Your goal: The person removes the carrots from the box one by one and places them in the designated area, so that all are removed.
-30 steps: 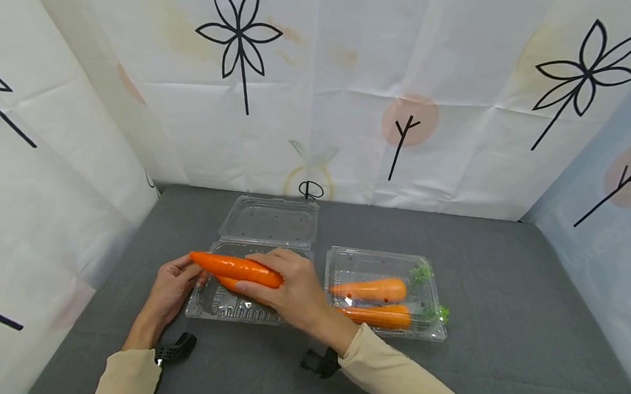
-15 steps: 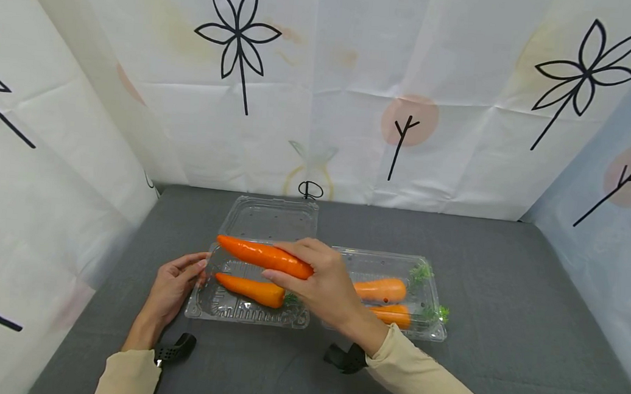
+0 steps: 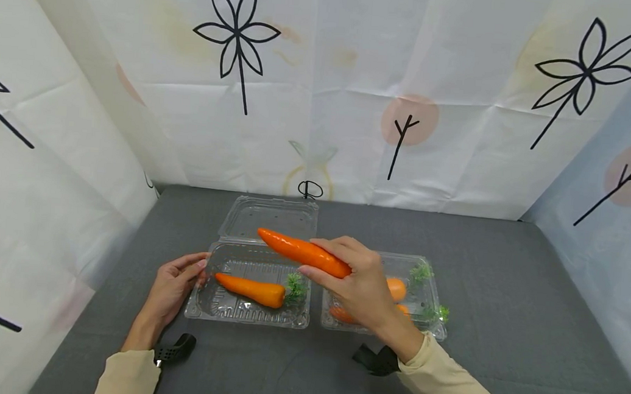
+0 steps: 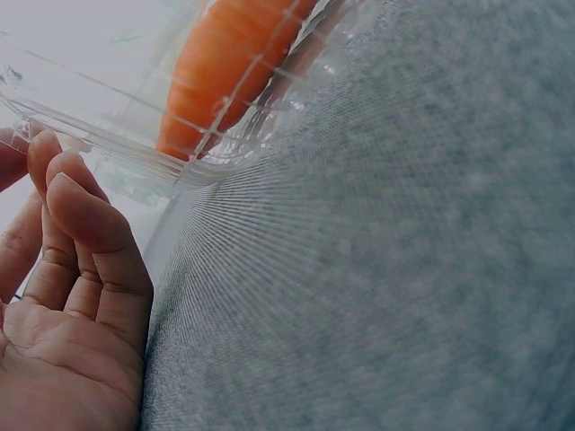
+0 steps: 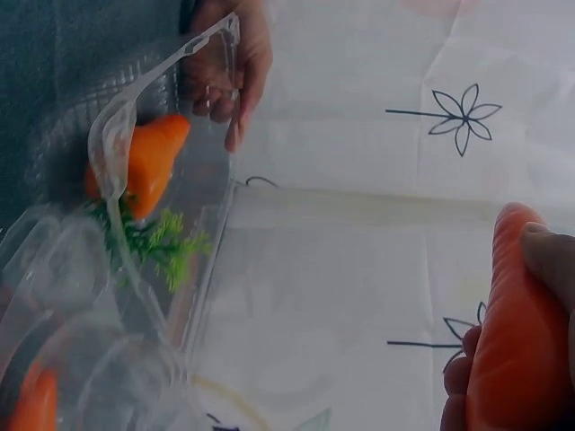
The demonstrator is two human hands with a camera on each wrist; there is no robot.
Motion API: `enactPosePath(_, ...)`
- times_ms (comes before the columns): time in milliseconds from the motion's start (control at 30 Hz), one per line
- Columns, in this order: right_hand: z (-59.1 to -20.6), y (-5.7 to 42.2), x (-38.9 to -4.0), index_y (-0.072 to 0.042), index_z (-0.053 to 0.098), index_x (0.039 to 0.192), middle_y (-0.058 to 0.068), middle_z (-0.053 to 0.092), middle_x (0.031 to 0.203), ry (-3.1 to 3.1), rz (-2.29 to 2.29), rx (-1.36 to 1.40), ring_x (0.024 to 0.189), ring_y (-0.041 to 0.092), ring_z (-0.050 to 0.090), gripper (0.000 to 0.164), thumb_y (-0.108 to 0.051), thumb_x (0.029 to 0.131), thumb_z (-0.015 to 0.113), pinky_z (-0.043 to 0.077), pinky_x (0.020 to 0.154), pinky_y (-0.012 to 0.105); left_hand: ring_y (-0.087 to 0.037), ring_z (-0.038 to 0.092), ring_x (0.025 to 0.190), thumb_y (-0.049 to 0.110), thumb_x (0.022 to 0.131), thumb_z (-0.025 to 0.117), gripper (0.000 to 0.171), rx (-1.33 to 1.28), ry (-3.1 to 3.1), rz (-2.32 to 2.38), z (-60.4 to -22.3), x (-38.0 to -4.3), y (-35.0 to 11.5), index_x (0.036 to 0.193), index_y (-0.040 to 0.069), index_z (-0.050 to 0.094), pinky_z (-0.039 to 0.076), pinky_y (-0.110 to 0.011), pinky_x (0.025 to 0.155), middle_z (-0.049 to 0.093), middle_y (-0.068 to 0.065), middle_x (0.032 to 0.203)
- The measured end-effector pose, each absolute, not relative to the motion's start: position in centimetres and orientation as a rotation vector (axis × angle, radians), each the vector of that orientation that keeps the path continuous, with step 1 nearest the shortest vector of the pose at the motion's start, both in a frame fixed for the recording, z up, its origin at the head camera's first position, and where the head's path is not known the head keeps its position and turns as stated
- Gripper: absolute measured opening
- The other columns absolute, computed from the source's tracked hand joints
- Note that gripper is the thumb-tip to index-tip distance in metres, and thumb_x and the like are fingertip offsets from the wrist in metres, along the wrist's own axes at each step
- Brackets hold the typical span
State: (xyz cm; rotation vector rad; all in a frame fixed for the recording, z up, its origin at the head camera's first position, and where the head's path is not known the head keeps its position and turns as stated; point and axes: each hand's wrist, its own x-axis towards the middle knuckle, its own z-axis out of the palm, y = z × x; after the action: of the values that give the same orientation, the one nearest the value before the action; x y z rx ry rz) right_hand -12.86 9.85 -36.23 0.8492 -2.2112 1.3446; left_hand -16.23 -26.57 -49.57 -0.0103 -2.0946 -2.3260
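My right hand (image 3: 366,286) grips a glossy orange carrot (image 3: 303,252) by its thick end, tip pointing left, raised over the gap between two clear plastic containers. In the right wrist view, thumb and fingers wrap that carrot (image 5: 521,332). My left hand (image 3: 174,282) pinches the left rim of the left clamshell container (image 3: 203,309), whose lid (image 3: 270,221) lies folded back. Inside it rests one carrot (image 3: 251,290) with green leaves (image 3: 295,288) at its right end. The left wrist view shows the left fingertips (image 4: 67,175) at the container's rim.
To the right stands a second clear container (image 3: 438,334) holding two carrots, partly hidden behind my right hand, with leafy tops (image 3: 421,271) at its right side. A grey cloth covers the table (image 3: 511,308). Printed white curtains (image 3: 324,69) enclose the back and sides.
My right hand has lifted the carrot up and to the right, out of the left container, uncovering the carrot that lies inside. My left hand has stayed at the rim.
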Motion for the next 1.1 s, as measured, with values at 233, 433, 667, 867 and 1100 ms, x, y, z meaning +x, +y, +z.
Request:
enactPosePath(233,-36.6,11.9,-12.7,-0.009,0.075,0.119,0.003,0.07,0.101,-2.222,1.301,0.801,0.075,0.014,0.062,0.044,-0.008,0.077,0.089,0.052,0.057,0.027,-0.008,0.064,0.072,0.014,0.102,0.064,0.034,-0.001,-2.129,-2.307,-49.2,-16.1,-26.5,0.125,-0.01,0.062,0.053,-0.021,0.064,0.071,0.001,0.088)
enactPosePath(433,-36.9,13.4,-12.6,-0.007,0.076,0.116,0.003,0.072,0.1,-2.195,1.248,0.773,0.077,0.017,0.064,0.046,-0.004,0.073,0.09,0.052,0.059,0.028,-0.009,0.062,0.07,0.014,0.102,0.065,0.032,0.01,-2.119,-2.315,-49.1,-16.2,-26.5,0.124,-0.008,0.064,0.053,-0.021,0.063,0.069,0.0,0.085)
enactPosePath(667,-36.9,15.7,-12.5,-0.006,0.075,0.117,0.004,0.072,0.101,-2.185,1.198,0.746,0.076,0.017,0.063,0.045,-0.009,0.075,0.09,0.051,0.06,0.024,-0.009,0.062,0.071,0.015,0.102,0.065,0.037,0.013,-2.133,-2.309,-49.1,-16.2,-26.6,0.127,-0.012,0.06,0.053,-0.021,0.064,0.07,0.0,0.087)
enactPosePath(867,-37.1,17.8,-12.5,-0.005,0.076,0.113,0.006,0.073,0.097,-2.149,1.162,0.693,0.071,0.016,0.059,0.044,-0.012,0.073,0.092,0.046,0.057,0.019,-0.009,0.062,0.072,0.015,0.102,0.065,0.038,0.002,-2.146,-2.298,-49.1,-16.1,-26.5,0.127,-0.013,0.06,0.053,-0.021,0.064,0.07,0.001,0.088)
enactPosePath(1100,-37.3,19.7,-12.0,-0.007,0.077,0.114,0.005,0.073,0.097,-2.204,1.11,0.592,0.067,0.013,0.055,0.048,-0.002,0.068,0.092,0.043,0.053,0.019,-0.01,0.061,0.07,0.015,0.102,0.064,0.04,-0.012,-2.14,-2.299,-49.2,-16.0,-26.5,0.128,-0.015,0.058,0.053,-0.021,0.063,0.068,0.0,0.086)
